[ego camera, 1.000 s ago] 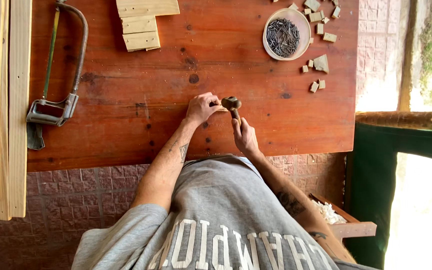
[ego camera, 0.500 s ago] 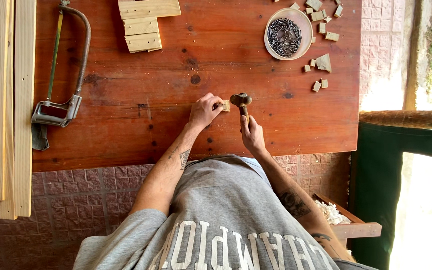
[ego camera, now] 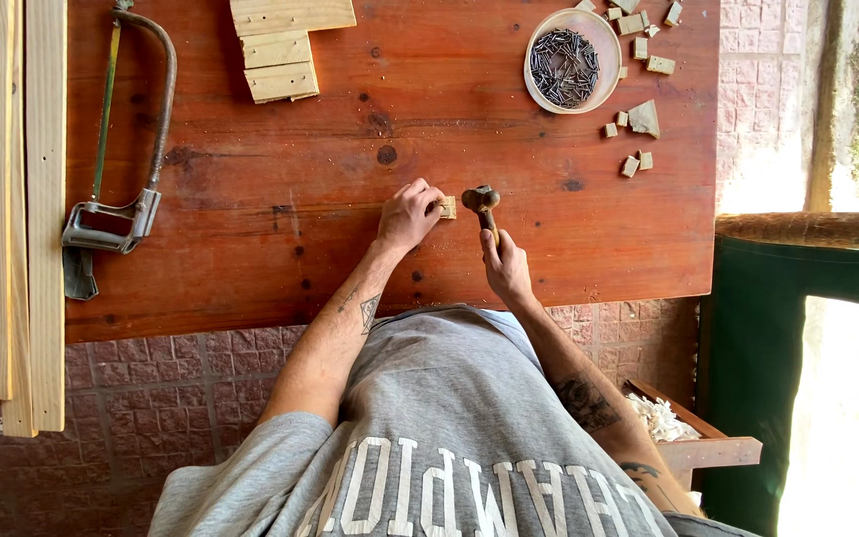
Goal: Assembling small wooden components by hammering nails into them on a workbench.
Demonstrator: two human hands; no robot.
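Observation:
My left hand (ego camera: 410, 214) pinches a small pale wood block (ego camera: 446, 207) flat against the red-brown wooden table (ego camera: 509, 129), fingers curled over it. My right hand (ego camera: 506, 267) grips the handle of a small hammer (ego camera: 480, 199). The hammer's head hovers just right of the block, close to my left fingertips. Whether a nail stands in the block I cannot tell. My grey shirt fills the bottom of the view.
A round bowl (ego camera: 603, 30) of dark nails sits at the far right, with several small wood offcuts (ego camera: 643, 117) around it. Cut wood blocks (ego camera: 280, 50) lie at the far middle, a hacksaw (ego camera: 141, 119) at the left, and long planks (ego camera: 12, 199) beyond the left edge. A crate with shavings (ego camera: 688, 438) stands lower right.
The hammer head has shifted slightly right, away from my left hand and the block. My left hand stays on the block.

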